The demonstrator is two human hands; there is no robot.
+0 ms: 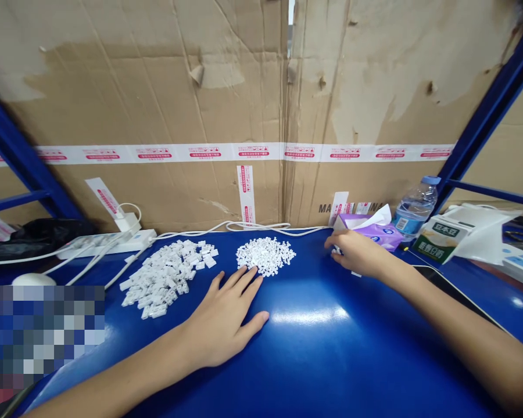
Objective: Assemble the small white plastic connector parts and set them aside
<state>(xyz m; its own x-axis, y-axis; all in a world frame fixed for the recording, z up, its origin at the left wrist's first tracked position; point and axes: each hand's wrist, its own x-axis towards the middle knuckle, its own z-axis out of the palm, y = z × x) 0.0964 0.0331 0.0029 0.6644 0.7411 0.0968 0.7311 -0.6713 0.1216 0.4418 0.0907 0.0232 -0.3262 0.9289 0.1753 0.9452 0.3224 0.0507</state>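
Note:
My left hand (229, 316) lies with fingers spread on the blue tabletop (296, 360), its fingertips at the near edge of a heap of tiny white plastic pieces (265, 255). To its left is a larger pile of white rectangular plastic pieces (165, 278). On the right, my right hand (359, 251) is curled downward in front of a purple tissue pack (381, 235). Something whitish shows under its fingers, too hidden to name. A small white bit (356, 274) lies just below that hand.
A white power strip (108, 242) with cables stands at the back left, by a black plastic bag (39, 238). At right are a water bottle (416, 209), a green-and-white carton (442, 238) and a dark flat device (453, 290). Cardboard (178, 104) walls the back.

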